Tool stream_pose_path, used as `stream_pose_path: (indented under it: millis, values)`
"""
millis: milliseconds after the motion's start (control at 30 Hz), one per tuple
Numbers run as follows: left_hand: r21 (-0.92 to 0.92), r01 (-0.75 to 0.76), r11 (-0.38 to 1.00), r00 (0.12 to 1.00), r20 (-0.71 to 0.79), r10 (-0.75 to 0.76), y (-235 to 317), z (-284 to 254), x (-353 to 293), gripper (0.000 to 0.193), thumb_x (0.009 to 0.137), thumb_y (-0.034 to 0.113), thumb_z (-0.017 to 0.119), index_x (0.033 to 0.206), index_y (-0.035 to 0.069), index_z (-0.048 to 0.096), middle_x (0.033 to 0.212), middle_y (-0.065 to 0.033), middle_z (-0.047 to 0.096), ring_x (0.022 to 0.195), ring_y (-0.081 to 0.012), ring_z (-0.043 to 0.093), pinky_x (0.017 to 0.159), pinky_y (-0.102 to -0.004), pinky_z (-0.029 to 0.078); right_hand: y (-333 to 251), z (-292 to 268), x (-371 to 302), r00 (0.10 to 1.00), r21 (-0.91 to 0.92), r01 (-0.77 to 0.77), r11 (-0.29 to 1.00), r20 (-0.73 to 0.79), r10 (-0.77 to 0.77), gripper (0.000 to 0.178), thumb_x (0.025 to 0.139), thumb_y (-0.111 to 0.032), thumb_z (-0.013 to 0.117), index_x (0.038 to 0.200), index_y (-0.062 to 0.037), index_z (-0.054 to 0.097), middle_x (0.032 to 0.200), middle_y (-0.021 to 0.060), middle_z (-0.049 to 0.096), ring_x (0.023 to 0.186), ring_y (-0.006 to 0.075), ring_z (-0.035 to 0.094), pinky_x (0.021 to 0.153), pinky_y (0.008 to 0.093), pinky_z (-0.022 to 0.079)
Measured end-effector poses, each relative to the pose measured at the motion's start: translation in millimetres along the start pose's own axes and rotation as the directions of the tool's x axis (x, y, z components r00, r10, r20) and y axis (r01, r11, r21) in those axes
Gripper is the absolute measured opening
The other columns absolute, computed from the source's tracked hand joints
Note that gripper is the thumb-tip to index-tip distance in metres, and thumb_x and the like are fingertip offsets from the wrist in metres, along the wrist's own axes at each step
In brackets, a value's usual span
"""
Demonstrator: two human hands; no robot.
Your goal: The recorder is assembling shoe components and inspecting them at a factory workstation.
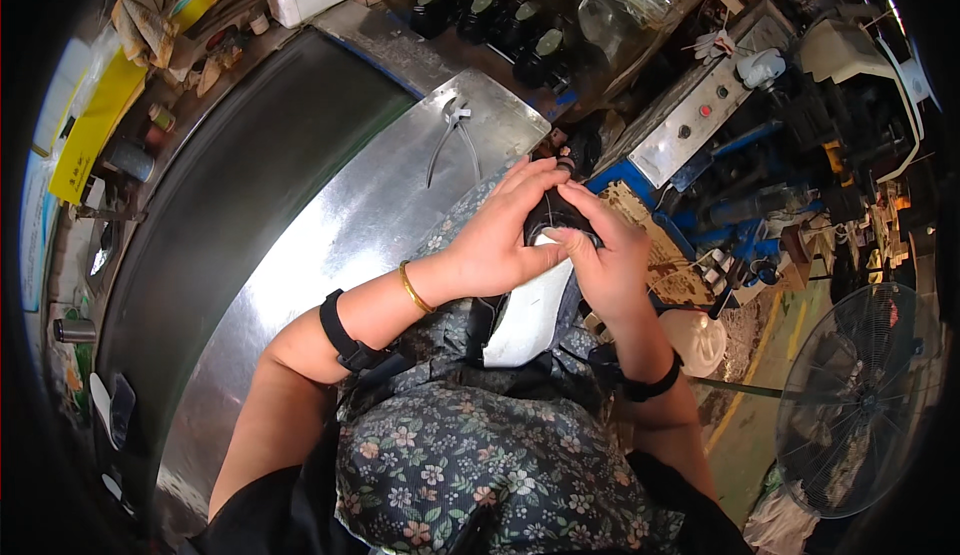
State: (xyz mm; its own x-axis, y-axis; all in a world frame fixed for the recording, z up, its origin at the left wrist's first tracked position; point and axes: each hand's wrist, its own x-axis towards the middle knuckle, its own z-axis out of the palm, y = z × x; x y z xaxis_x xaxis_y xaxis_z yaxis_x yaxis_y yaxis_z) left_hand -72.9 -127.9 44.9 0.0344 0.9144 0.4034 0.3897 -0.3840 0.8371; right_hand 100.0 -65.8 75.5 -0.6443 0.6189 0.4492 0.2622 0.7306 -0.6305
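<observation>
Both hands hold a black shoe upper on a white shoe-shaped form [530,315] over the lap. The left hand [500,240] wraps its grip round the far end; the right hand [605,255] pinches the edge. Metal pliers [452,135] lie on the far steel surface [330,245].

**What we wear at the bench**

We have bare forearms and short black sleeves. On our left wrist [415,288] sits a thin gold bangle, and higher up, toward seven o'clock, a black strap band [345,337]. Our right wrist [650,380] carries a black band too. A dark apron printed with small pale flowers [470,465] covers our lap at six o'clock.
</observation>
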Motion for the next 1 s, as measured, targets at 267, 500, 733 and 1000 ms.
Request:
stream_pose_path:
  millis: [267,500,733,1000]
  values:
    - [-0.02,-0.082,0.996,0.997,0.007,0.082,-0.3,0.8,22.9,0.059,0.076,0.014,0.078,0.13,0.009,0.054,0.146,-0.0177,0.045,0.14,-0.0362,0.037,0.115,-0.0442,0.029,13.7,28.9,-122.2,0.803,0.54,-0.524,0.659,0.054,0.594,0.036,0.099,-0.011,0.053,0.132,0.0047,0.053,0.124,0.0096,0.061,0.112,0.0159,0.056,0.098,0.0303,0.042]
    - [-0.676,0.346,0.651,0.914,0.084,-0.398,-8.8,-6.6,15.6,0.051,0.086,0.001,0.071,0.132,0.008,0.051,0.112,-0.0012,0.063,0.103,-0.01,0.06,0.09,-0.0266,0.05,32.6,19.8,-69.1,0.512,0.833,-0.549,-0.063,0.395,0.763,0.066,0.103,-0.056,0.038,0.119,0.0024,0.063,0.1,0.009,0.069,0.091,0.0144,0.063,0.085,0.0322,0.052]
    - [-0.198,0.185,0.962,0.973,-0.1,-0.208,-22.4,8.1,-1.9,0.053,0.08,0.013,0.076,0.128,0.008,0.055,0.125,-0.0101,0.053,0.121,-0.0242,0.051,0.105,-0.0366,0.041,31.8,20.4,-85.4,0.72,0.383,-0.694,0.61,0.394,0.572,0.053,0.108,-0.041,0.03,0.136,-0.0026,0.052,0.123,0.0118,0.063,0.112,0.0202,0.06,0.097,0.0321,0.048]
    - [-0.103,0.204,0.973,0.96,-0.171,-0.22,-45.0,19.3,37.0,0.057,0.072,0.014,0.074,0.123,0.005,0.049,0.125,-0.0206,0.051,0.123,-0.0399,0.044,0.105,-0.0436,0.037,87.7,27.9,-61.0,0.918,-0.423,-0.355,0.833,0.009,0.396,0.045,0.107,-0.026,0.031,0.128,0.008,0.05,0.124,0.0313,0.057,0.111,0.0431,0.058,0.094,0.041,0.048]
